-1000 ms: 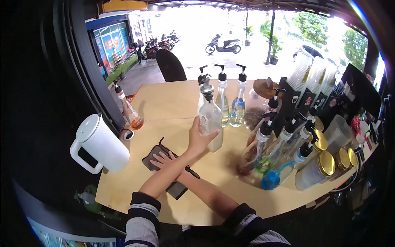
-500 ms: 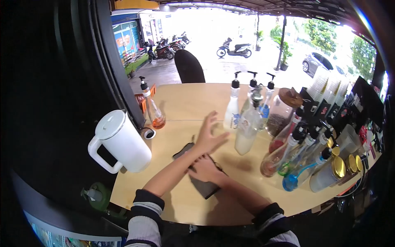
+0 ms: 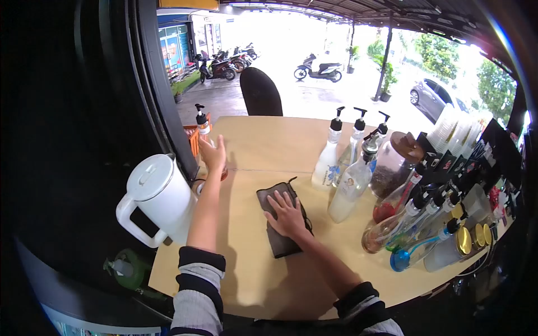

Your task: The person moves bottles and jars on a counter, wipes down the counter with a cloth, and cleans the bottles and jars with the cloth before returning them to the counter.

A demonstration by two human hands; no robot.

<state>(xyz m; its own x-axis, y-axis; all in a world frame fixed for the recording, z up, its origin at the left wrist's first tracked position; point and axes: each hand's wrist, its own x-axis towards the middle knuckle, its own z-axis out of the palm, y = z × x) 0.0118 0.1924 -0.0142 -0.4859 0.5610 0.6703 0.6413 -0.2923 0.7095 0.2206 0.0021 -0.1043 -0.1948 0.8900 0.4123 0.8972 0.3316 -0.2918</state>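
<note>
My left hand (image 3: 213,155) is at the pump bottle (image 3: 202,123) with orange liquid near the left edge of the table. Its fingers are apart and cover the bottle's middle; no closed grip shows. My right hand (image 3: 287,216) lies flat, fingers spread, on a dark grey-brown pouch or folded cloth (image 3: 284,246) with a thin strap. A white lidded pitcher (image 3: 159,196) stands close to my left forearm.
Pump bottles, including a white one (image 3: 326,162) and a blue one (image 3: 400,260), crowd the right side of the wooden table (image 3: 258,137). A wooden-lidded jar (image 3: 389,168), gold-lidded jars and cup stacks stand there too. Beyond is a dark chair back (image 3: 261,92).
My left hand has moved from above the pouch to the left bottle, uncrossing my forearms. My right hand stays on the pouch, its fingers now more visible. The view has shifted slightly.
</note>
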